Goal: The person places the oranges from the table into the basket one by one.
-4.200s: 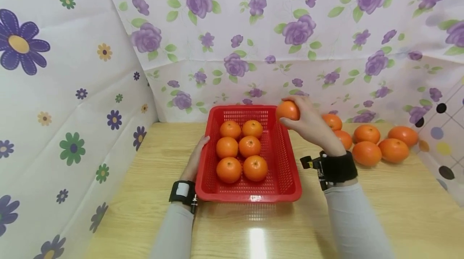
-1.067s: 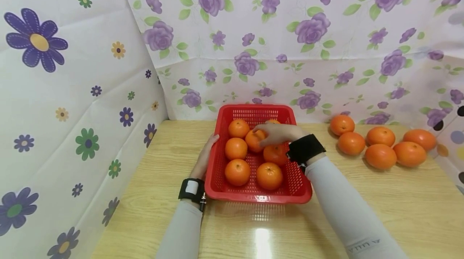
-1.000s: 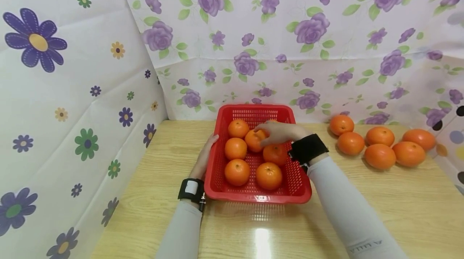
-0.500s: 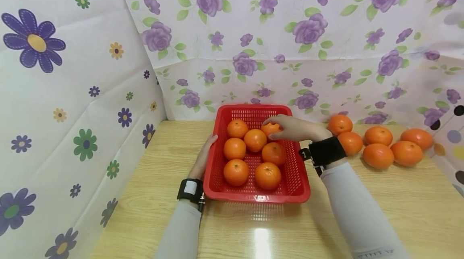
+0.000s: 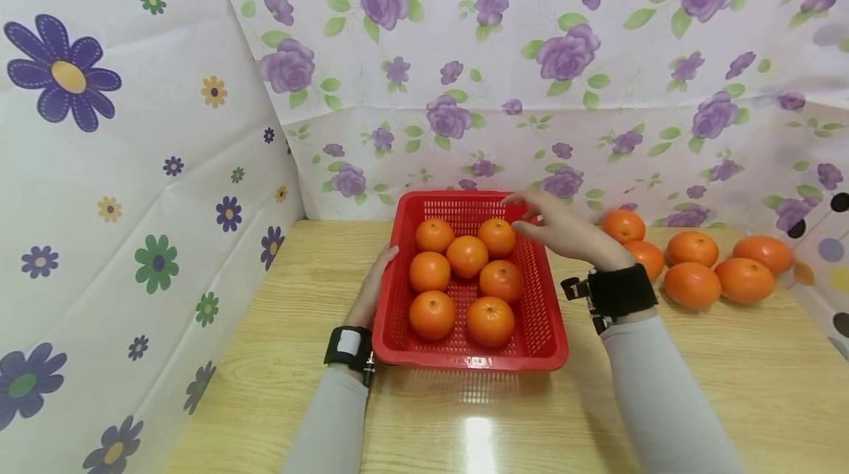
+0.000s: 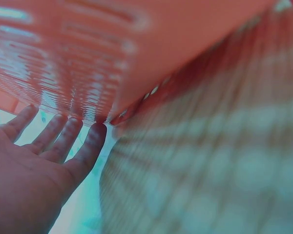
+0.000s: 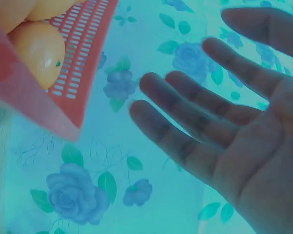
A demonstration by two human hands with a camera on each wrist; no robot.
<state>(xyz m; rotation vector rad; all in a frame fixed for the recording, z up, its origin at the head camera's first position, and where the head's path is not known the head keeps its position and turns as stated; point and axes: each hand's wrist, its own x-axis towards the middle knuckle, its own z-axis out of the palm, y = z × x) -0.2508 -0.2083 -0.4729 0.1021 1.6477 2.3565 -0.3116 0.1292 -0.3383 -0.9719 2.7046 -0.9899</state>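
A red plastic mesh basket [image 5: 469,363] on the table holds several oranges, with one orange [image 5: 467,256] in their midst and another orange [image 5: 496,238] at the back right. My left hand [image 5: 371,286] lies along the basket's left side, and in the left wrist view its extended fingers [image 6: 90,146] reach up to the slotted wall. Over the back right rim is my right hand [image 5: 564,229], holding nothing; its thumb overlaps the back right orange's edge in the head view. The right wrist view shows its palm [image 7: 263,151] with spread fingers, apart from the basket.
Several more oranges [image 5: 692,286] lie grouped on the wooden table [image 5: 663,356] to the right of the basket. A flowered cloth [image 5: 424,54] hangs right behind the table, and another patterned cloth [image 5: 179,253] stands along the left.
My right hand has left the middle orange, passed over the back right one and risen toward the right rim. The orange it held earlier is now in the basket. The left hand stays put.
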